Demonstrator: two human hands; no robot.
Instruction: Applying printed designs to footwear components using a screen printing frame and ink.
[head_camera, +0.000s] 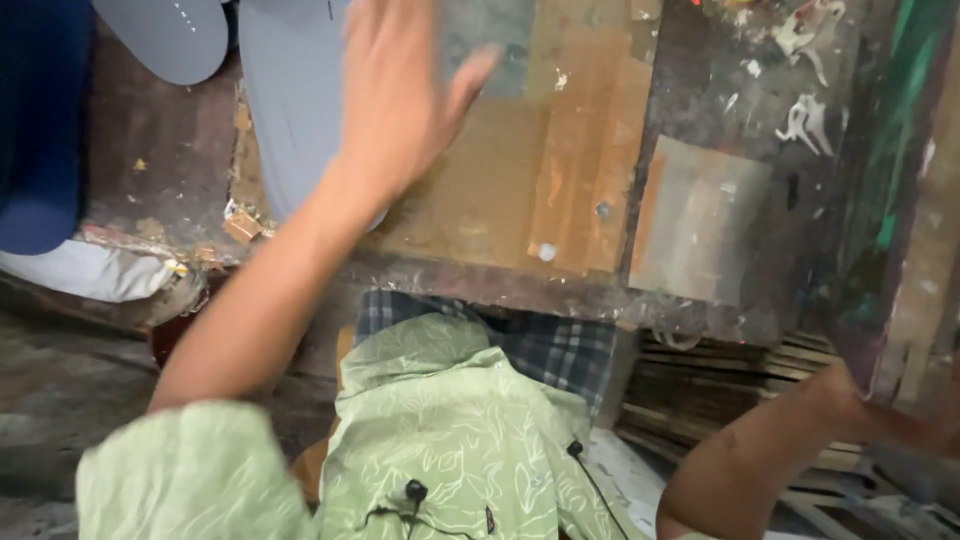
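Green leaf-print fabric of the person's shirt (450, 440) fills the lower frame, with a checked cloth (550, 340) showing just beyond it, against the near edge of the counter (560, 170).

Left hand (395, 90): raised above the counter, palm down, fingers (470, 75) spread apart and holding nothing. It is blurred by motion. It hovers over the near end of a grey sole-shaped piece (290, 100) that lies flat on the counter. A second grey piece (165, 35) of the same rounded outline lies on the counter beyond and to the left of the first.

Right hand (915, 415): low at the counter's right corner, beside its paint-stained edge (green and white streaks). It is blurred and partly out of frame, so the state of its fingers cannot be determined.

A dark blue item (40, 120) sits at the counter's far left edge. Stacked slats (720, 390) lie below the counter's near right corner. No container is identifiable on the counter.
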